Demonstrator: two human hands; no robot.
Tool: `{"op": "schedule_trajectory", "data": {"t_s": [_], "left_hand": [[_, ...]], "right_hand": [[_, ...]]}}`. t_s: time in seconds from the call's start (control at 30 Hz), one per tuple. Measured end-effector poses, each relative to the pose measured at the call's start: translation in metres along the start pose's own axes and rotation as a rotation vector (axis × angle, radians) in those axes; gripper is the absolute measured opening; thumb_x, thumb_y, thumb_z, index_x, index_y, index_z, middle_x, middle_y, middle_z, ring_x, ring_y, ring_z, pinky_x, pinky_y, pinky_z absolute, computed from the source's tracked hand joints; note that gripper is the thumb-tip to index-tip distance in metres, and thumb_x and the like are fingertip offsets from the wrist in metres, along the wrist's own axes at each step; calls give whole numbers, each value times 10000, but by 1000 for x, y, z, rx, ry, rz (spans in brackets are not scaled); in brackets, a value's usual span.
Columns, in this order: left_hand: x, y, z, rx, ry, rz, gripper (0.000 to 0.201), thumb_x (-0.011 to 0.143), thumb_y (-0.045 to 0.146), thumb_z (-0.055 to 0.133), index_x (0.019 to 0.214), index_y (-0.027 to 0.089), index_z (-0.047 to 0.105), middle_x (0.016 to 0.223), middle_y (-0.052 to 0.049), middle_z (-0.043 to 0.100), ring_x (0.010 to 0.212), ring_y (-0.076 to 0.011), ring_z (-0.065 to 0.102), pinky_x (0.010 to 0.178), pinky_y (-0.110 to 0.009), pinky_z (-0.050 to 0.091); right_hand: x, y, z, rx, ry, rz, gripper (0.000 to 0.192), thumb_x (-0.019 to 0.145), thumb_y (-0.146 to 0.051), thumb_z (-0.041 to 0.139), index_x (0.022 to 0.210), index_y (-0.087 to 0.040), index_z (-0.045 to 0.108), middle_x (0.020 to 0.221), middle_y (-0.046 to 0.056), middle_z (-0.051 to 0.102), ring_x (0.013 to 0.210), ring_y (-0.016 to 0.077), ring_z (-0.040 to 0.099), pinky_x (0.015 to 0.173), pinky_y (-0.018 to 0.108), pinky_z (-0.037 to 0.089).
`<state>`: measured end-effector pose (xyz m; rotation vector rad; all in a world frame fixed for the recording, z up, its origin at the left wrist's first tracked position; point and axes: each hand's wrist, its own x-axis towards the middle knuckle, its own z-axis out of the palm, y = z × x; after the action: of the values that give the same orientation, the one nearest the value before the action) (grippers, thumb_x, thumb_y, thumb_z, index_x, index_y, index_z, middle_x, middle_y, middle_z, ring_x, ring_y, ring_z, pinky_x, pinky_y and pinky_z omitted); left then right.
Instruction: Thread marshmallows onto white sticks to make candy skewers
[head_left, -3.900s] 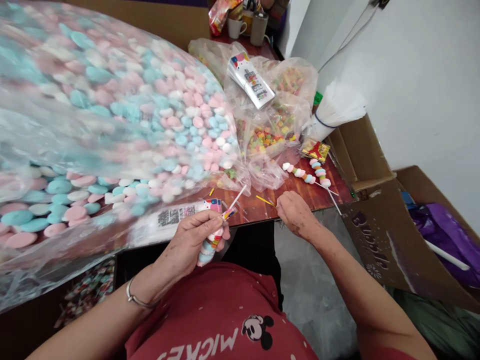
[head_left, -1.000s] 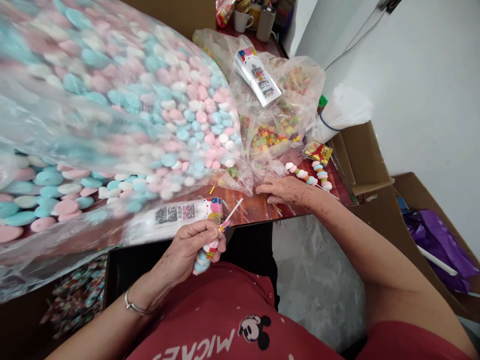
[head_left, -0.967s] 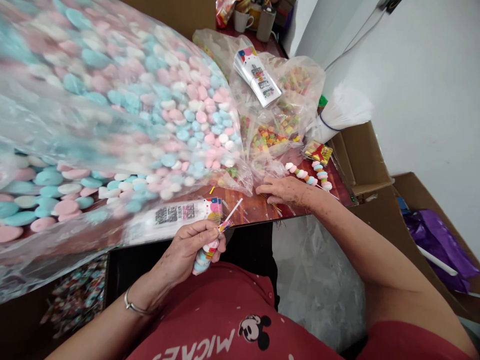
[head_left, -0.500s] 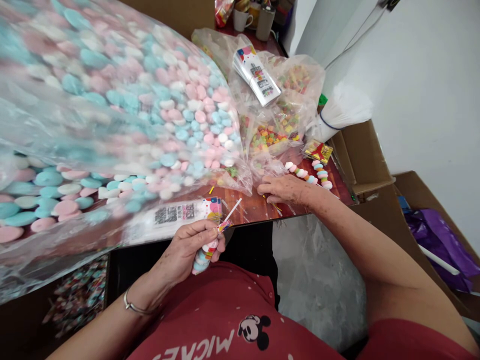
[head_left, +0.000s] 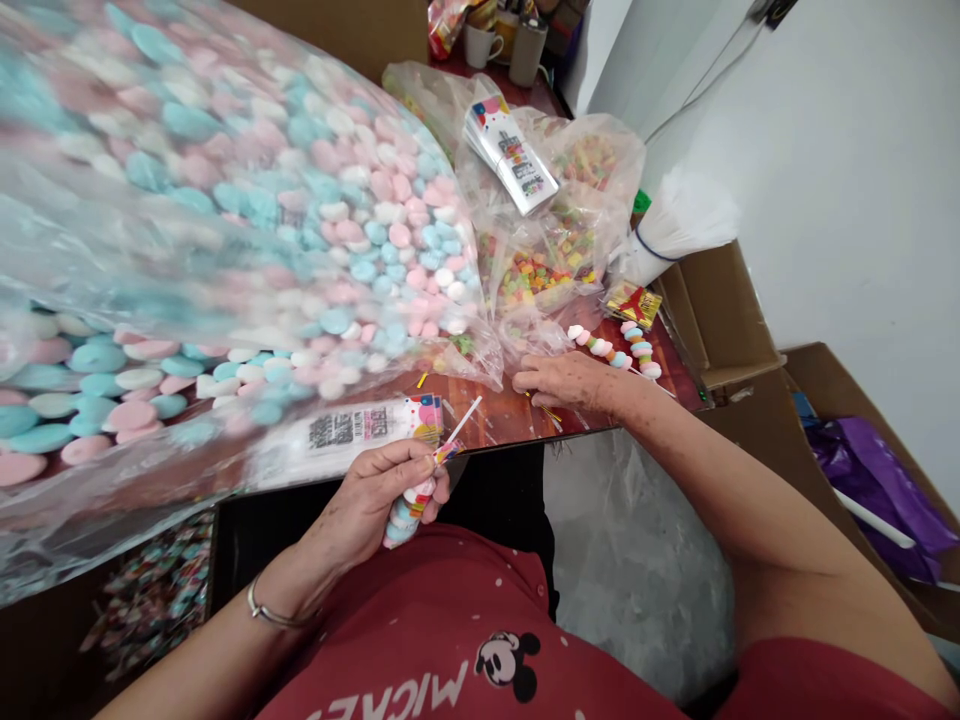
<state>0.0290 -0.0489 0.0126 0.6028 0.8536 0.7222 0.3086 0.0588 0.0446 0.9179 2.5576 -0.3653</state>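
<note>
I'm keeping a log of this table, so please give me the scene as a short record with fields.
Left hand: holds a wrapped candy skewer, white stick pointing toward the table
Right hand: over the table, by thin yellow strips; grip unclear
Near right wrist: bare candy skewers
Left side: large clear bag of pink, blue and white candies
Behind: printed sleeve stack on clear bags of small colourful candies
Right side: open cardboard boxes
</note>
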Motion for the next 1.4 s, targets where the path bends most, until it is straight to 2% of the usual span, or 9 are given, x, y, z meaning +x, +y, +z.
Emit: {"op": "schedule_trajectory", "data": {"t_s": [0.17, 0.33, 0.5, 0.7, 0.93, 1.07, 1.17, 1.27, 1.4], "left_hand": [[0, -1, 0, 5, 0, 7, 268, 725, 365, 773, 669, 140, 640, 606, -32, 682, 438, -101, 564, 376, -169, 375], [-1, 0, 2, -4, 6, 8, 258, 718, 361, 780, 680, 143, 645, 600, -31, 682, 436, -104, 569, 388, -175, 384], [-2, 0, 4, -5, 11, 21, 266, 706, 360, 787, 665, 140, 642, 597, -30, 679, 439, -101, 569, 408, -180, 398], [-1, -1, 4, 15, 21, 14, 275, 707, 372, 779, 670, 138, 637, 599, -35, 676, 436, -107, 561, 377, -178, 369], [-2, 2, 8, 24, 22, 16, 279, 709, 372, 775, 662, 140, 627, 595, -31, 668, 433, -107, 552, 365, -178, 351], [-2, 2, 8, 17, 22, 30, 274, 705, 361, 778, 654, 136, 629, 591, -28, 666, 434, -101, 554, 396, -186, 379], [-3, 2, 6, 12, 20, 21, 273, 708, 361, 775, 659, 137, 628, 594, -31, 669, 432, -101, 551, 381, -180, 370], [-4, 2, 4, 8, 27, 8, 277, 711, 368, 772, 664, 141, 620, 599, -33, 669, 431, -104, 547, 347, -168, 330], [-4, 1, 1, 5, 23, 2, 278, 709, 371, 774, 676, 137, 628, 600, -36, 673, 436, -107, 558, 362, -172, 354]], "right_hand": [[-4, -2, 3, 49, 4, 13, 69, 886, -155, 515, 911, -175, 576, 987, 62, 553, 705, 135, 440, 541, 257, 208], [-11, -4, 8, 110, 148, 31, 213, 874, -140, 509, 1079, -186, 546, 990, 59, 568, 811, 165, 497, 585, 251, 272], [-12, -2, 12, 109, 132, 38, 184, 885, -151, 527, 1066, -176, 554, 989, 63, 569, 830, 172, 504, 600, 252, 304], [-14, -3, 16, 80, 172, 108, 334, 897, -206, 568, 1226, -186, 511, 1108, 98, 540, 946, 201, 506, 607, 246, 331], [-13, -3, 13, 102, 169, 51, 200, 899, -174, 552, 1098, -194, 560, 1057, 73, 532, 897, 182, 505, 645, 253, 349], [-11, 0, 18, 125, 173, 14, 68, 918, -178, 508, 931, -183, 574, 975, 59, 538, 848, 172, 500, 672, 263, 359], [-13, -1, 27, 141, 236, -17, 148, 945, -189, 448, 848, -180, 558, 918, 60, 538, 840, 174, 496, 723, 277, 375], [-20, -7, 35, 155, 297, 26, 163, 949, -192, 420, 847, -182, 547, 894, 62, 537, 824, 176, 494, 725, 280, 375], [-33, -16, 37, 258, 266, 121, 169, 951, -217, 415, 824, -188, 523, 832, 38, 521, 746, 161, 481, 679, 270, 364]]}}
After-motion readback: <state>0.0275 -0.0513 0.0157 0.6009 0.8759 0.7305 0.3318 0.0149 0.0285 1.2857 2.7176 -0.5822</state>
